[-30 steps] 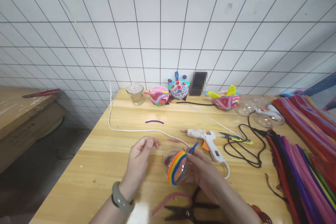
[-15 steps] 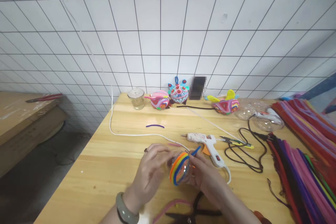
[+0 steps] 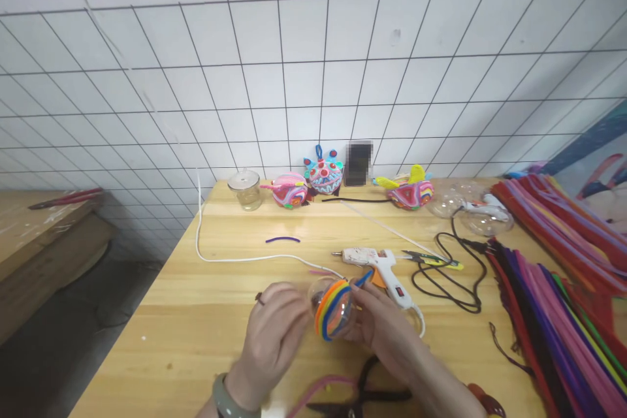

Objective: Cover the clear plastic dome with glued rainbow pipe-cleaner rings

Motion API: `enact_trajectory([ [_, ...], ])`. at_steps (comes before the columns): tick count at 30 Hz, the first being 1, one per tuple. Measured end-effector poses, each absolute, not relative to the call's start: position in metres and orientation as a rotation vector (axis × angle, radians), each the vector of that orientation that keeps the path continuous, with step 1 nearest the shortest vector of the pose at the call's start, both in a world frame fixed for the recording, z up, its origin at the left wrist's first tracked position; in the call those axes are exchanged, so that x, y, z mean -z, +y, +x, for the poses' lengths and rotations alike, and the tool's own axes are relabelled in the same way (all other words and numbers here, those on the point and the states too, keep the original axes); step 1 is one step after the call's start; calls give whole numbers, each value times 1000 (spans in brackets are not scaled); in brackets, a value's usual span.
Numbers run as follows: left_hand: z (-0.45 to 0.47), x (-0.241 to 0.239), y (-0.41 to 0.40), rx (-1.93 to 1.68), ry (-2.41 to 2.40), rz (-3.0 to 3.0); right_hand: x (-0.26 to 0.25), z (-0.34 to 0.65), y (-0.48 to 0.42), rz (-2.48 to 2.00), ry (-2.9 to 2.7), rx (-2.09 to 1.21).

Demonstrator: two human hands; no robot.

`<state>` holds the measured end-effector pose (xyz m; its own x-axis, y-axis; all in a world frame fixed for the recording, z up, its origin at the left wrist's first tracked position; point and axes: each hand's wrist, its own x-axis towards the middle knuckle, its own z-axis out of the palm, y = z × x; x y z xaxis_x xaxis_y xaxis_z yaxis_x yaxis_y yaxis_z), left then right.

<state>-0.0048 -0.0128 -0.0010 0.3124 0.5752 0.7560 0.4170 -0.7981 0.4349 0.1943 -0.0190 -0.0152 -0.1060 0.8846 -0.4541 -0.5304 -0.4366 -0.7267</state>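
Observation:
A clear plastic ball (image 3: 317,289) with orange, yellow and blue pipe cleaners (image 3: 329,308) curved around it is held above the table. My right hand (image 3: 385,319) grips the ball from the right, and a blue pipe cleaner end (image 3: 363,278) sticks out by its fingertips. At the ball's left side is my left hand (image 3: 275,330), fingers bent and pressed together; what they pinch, if anything, is hidden. Below the ball lie scissors (image 3: 360,395) with black handles and a pink pipe cleaner (image 3: 318,392). Just beyond my right hand rests a white glue gun (image 3: 379,262).
Along the wall stand a lidded glass cup (image 3: 245,192), decorated balls (image 3: 324,174) and a dark, pixelated object (image 3: 358,163). Clear plastic balls (image 3: 484,219), a black cord (image 3: 448,304) and bundles of pipe cleaners (image 3: 558,313) lie right. A white cable (image 3: 245,259) crosses the table.
My left hand has drawn back from the top of the ball to its left side, its fingers closing together. My right hand keeps the ball. The view has shifted slightly.

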Motion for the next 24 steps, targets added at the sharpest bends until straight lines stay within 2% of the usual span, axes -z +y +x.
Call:
enact_trajectory([
  [5,-2,11,-13,-1512,1118,1985,17,195,-21,-1131,-556,-1651],
  [11,0,11,-16,-1528,1095,1439,17,196,-23,-1187,-712,-1494],
  [19,0,6,-8,-1346,1213,1465,5,191,-27,-1178,-901,-1367],
  [24,2,9,-4,-1274,1190,1451,14,195,-25,-1213,-741,-1468],
])
